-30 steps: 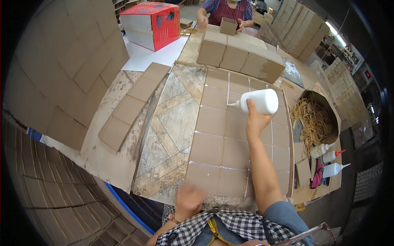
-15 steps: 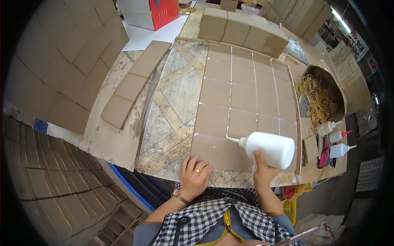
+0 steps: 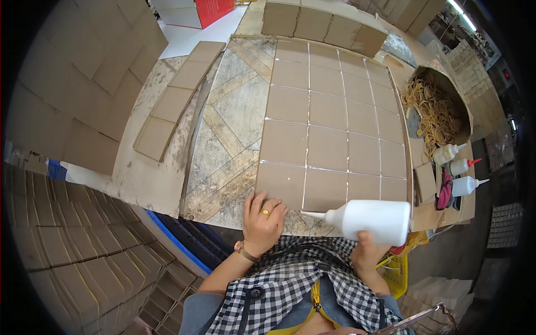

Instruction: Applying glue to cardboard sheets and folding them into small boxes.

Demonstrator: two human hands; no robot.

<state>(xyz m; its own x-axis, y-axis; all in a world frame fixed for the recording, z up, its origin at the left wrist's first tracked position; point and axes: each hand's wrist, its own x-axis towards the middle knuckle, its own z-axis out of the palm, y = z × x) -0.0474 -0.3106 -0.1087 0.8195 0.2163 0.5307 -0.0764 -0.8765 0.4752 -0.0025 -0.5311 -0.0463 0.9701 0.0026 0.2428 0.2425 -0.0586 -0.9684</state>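
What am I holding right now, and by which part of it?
The right grip holds the bottle by its body; the left grip holds nothing.

Two hands show: one left hand point(image 3: 263, 228), wearing one gold ring point(image 3: 266, 212) and one wristwatch point(image 3: 240, 246), and one right hand point(image 3: 368, 255). Bottles come to four: one large white bottle point(image 3: 381, 221) in the right hand's grip and three smaller bottles point(image 3: 463, 186) at the right of the worktop point(image 3: 148, 192). The cardboard grid point(image 3: 328, 148) in the middle counts twenty panels, four across and five from near to far. One cardboard strip point(image 3: 173, 103) on the left counts four panels. One cardboard block point(image 3: 312, 25) at the far side shows four sections. There is one red-and-white box point(image 3: 187, 15) far left, one container point(image 3: 453, 92) on the right, its tan loops point(image 3: 432, 114) too tangled to count, one magenta cloth point(image 3: 444, 192), and one yellow basket point(image 3: 398, 273) near right.
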